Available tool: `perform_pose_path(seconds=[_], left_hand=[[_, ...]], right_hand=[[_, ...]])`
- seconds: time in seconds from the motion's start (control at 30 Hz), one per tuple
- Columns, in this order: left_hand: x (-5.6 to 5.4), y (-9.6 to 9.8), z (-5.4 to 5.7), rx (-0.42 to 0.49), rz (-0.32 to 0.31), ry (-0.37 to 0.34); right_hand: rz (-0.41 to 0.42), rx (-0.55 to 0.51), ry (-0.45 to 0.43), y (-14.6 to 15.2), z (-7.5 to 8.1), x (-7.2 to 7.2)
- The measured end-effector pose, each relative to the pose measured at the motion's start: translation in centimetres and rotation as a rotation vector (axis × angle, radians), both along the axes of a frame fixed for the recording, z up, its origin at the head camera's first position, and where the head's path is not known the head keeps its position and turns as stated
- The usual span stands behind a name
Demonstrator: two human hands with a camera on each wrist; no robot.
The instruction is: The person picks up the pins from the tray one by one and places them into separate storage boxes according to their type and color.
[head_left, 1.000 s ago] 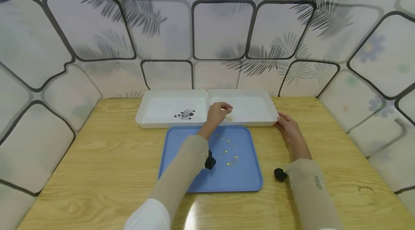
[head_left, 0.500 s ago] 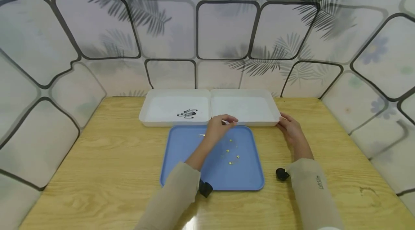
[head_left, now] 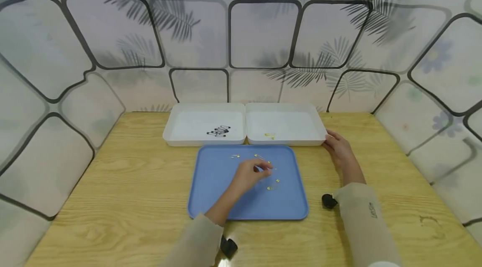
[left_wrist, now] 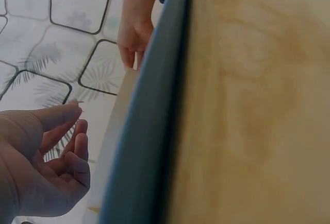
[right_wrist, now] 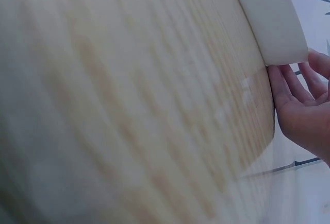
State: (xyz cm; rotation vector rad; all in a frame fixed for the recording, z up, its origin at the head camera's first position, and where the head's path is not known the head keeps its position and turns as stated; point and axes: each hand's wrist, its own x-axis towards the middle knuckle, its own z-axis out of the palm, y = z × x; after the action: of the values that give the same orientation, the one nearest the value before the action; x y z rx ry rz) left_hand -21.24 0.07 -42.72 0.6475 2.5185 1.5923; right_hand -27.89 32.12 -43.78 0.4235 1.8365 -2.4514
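Observation:
Over the blue tray (head_left: 211,200), my left hand (head_left: 248,174) bends its fingers, with thumb and index tips close together. Whether a pin sits between the tips (left_wrist: 75,109) cannot be made out. Gold safety pins lie on the blue tray: one at the upper left (head_left: 235,156), one near the fingers (head_left: 260,157), others at the right (head_left: 269,188); the hand hides part of it. My right hand (head_left: 337,150) holds the near right corner of the right white tray (head_left: 297,142), thumb and fingers at its wall (right_wrist: 283,54). A few gold pins (head_left: 269,135) lie inside that tray.
The left white tray (head_left: 177,141) stands against the right one, with several black safety pins (head_left: 219,131) inside. Both sit behind the blue tray on a wooden table (head_left: 132,183). A patterned cloth wall (head_left: 199,87) encloses the back and sides.
My left hand has come back from above the right white tray to the blue tray. Gold pins in the white tray are now uncovered. My right hand has stayed at the corner.

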Motion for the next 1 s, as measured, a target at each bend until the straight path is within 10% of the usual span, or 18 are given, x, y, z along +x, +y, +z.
perform_pose_path(seconds=[0.53, 1.0], left_hand=[[0.2, -0.2, -2.9, -0.131, -0.069, 0.080], [0.6, 0.2, -3.1, -0.314, -0.046, 0.205]], right_hand=[[0.003, -0.088, -0.020, 0.1, 0.7, 0.0], [0.018, -0.085, -0.020, 0.0, 0.9, 0.0]])
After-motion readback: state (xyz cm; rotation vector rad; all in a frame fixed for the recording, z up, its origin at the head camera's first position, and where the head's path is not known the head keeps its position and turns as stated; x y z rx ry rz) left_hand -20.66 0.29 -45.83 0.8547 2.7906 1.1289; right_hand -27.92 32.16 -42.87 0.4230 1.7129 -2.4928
